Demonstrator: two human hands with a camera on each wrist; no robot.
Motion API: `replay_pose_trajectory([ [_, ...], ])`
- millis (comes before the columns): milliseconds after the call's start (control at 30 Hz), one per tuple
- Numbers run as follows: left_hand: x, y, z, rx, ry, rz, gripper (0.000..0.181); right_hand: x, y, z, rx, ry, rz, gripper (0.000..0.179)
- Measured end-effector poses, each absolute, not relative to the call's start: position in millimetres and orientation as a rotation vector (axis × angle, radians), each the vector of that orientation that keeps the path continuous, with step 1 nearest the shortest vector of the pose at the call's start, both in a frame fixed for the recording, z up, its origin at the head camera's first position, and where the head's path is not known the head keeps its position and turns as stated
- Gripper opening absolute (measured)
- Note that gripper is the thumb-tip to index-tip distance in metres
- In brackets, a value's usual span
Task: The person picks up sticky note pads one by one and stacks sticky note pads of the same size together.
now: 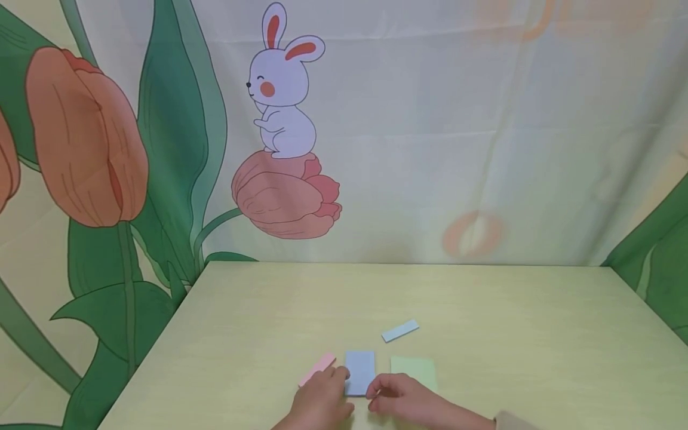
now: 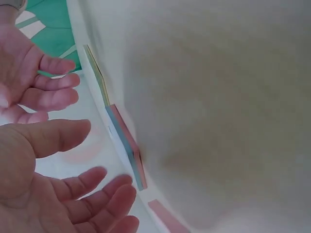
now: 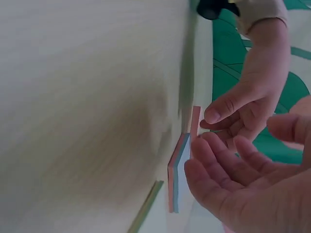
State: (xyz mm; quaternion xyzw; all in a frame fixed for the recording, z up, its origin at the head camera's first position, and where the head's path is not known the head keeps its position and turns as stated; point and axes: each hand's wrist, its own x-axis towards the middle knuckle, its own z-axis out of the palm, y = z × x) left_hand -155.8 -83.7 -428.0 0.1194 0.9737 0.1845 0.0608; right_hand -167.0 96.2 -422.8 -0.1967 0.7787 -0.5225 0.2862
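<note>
A blue rectangular paper pad (image 1: 360, 371) lies on the table between the two hands. Edge-on in the right wrist view, a pink layer (image 3: 171, 182) shows beneath its blue one. My left hand (image 1: 322, 395) hovers at the pad's left side, fingers loosely bent and apart, gripping nothing. On the other side, my right hand (image 1: 405, 400) is near the pad's lower right corner, its fingers relaxed and nothing between them. A green square pad (image 1: 416, 369) lies behind the right hand, partly hidden by it. Beyond the left hand's fingers is a narrow pink strip (image 1: 318, 369), partly covered.
A narrow light blue strip (image 1: 400, 331) lies slantwise farther back on the pale table (image 1: 510, 322). Behind the table's far edge hangs a curtain (image 1: 403, 149) printed with a rabbit, tulips and leaves.
</note>
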Motion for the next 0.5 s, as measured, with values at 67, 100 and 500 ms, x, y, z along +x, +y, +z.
replay_pose_trajectory([
  [67,-157,-84,-427,0.387,2.962,0.452,0.03,-166,97,-423,-0.706,2.184,-1.235,0.02],
  [100,-158,-85,-426,0.407,2.966,0.406,0.027,-166,98,-424,-0.784,2.227,-1.153,0.019],
  [500,-166,-84,-428,0.52,2.957,0.303,0.022,-169,91,-433,-1.203,2.33,-0.73,0.032],
])
